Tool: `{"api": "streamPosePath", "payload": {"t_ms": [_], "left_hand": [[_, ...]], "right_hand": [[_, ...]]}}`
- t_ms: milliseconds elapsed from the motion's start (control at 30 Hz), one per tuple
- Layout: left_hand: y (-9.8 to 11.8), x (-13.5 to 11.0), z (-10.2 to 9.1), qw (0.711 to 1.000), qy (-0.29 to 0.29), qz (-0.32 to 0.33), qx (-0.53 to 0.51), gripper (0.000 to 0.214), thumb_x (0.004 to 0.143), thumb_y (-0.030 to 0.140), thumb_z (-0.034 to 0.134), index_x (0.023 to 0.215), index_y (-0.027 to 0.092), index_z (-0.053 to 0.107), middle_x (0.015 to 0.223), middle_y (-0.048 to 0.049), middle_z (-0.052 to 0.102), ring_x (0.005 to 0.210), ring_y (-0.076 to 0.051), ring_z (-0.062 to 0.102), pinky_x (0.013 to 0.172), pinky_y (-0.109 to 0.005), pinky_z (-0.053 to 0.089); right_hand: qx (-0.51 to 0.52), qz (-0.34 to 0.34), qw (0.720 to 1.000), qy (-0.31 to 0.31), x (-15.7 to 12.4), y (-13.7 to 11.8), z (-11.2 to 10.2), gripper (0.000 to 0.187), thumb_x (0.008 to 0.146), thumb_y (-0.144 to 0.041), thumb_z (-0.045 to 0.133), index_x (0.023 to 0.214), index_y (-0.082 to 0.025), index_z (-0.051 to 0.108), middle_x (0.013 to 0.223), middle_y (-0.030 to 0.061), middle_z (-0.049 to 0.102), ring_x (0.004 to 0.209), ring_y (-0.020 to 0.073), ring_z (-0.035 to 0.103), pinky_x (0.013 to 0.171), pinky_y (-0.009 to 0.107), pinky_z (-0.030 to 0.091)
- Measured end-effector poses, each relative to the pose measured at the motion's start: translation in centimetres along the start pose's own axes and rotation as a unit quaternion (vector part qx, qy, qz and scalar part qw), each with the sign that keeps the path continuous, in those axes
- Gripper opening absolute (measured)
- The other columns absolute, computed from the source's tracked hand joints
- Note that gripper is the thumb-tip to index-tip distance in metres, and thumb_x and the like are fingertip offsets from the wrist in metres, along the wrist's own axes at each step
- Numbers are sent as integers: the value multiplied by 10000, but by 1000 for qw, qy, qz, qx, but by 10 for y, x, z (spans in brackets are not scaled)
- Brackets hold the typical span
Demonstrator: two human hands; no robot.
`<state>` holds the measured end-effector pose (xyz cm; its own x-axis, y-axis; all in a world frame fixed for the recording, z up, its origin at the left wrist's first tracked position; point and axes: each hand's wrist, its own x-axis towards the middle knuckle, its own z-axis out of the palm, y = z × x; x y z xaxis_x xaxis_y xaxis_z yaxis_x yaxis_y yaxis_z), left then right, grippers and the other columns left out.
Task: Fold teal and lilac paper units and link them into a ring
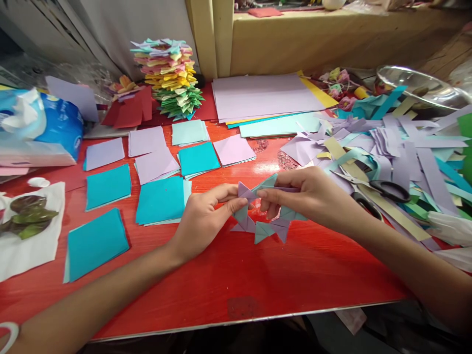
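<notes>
Both hands are meeting over the middle of the red table [221,280], and between them is sitting a paper ring [263,216], a folded wreath of pointed units alternating lilac and pale teal. Its spiky corners are jutting outward all round, the lower points resting just above the tabletop. The left hand [206,216] is pinching the ring's left side, thumb on top and fingertips curling under a lilac point. The right hand [309,196] is gripping the upper right part, fingers folding over a teal unit and hiding much of that side. Left of the hands, stacks of teal squares [160,199] and lilac squares [155,164] are lying in rows. To the right, black-handled scissors [387,189] are lying on a heap of paper strips [405,147].
</notes>
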<state>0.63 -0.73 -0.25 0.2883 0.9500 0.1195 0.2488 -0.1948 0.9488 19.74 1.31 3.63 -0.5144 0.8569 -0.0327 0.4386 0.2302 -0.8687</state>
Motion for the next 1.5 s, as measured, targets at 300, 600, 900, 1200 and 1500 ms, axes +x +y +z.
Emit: {"api": "streamPosePath", "payload": {"t_ms": [300, 600, 900, 1200, 1500], "left_hand": [[-1, 5, 0, 995, -14, -85, -57, 231, 812, 373, 565, 878, 176, 666, 855, -24, 693, 801, -152, 629, 679, -220, 489], [0, 7, -1, 992, -21, -122, -12, 228, 800, 388, 571, 769, 174, 645, 687, 17, 583, 613, -83, 476, 536, -192, 370], [-3, 6, 0, 992, 66, -90, -63, 214, 784, 365, 606, 937, 217, 585, 895, 15, 630, 788, -108, 570, 666, -193, 437], [-8, 7, -1, 987, 92, -102, -82, 204, 774, 350, 623, 919, 209, 592, 792, 14, 654, 763, -122, 614, 668, -202, 468], [-6, 8, -1, 990, 84, -97, -54, 203, 785, 365, 602, 920, 216, 627, 837, 6, 648, 773, -121, 594, 648, -193, 455]], "right_hand": [[108, 70, 988, -86, 9, 20, 2, 306, 821, -396, 534, 710, -135, 650, 679, 56, 686, 607, 125, 636, 554, 231, 486], [103, 127, 982, -98, 11, 19, 5, 339, 805, -420, 536, 688, -132, 671, 612, 55, 666, 508, 105, 583, 350, 190, 295], [184, 120, 975, -6, 14, 28, 10, 368, 793, -472, 550, 677, -137, 652, 642, 46, 660, 433, 62, 507, 376, 185, 360], [248, 89, 962, 76, 15, 32, 12, 210, 746, -376, 640, 832, -187, 670, 767, 17, 659, 657, 106, 599, 577, 215, 463], [270, 126, 955, 8, 14, 28, 14, 170, 745, -325, 640, 792, -163, 663, 719, 33, 682, 659, 123, 640, 557, 204, 477]]}}
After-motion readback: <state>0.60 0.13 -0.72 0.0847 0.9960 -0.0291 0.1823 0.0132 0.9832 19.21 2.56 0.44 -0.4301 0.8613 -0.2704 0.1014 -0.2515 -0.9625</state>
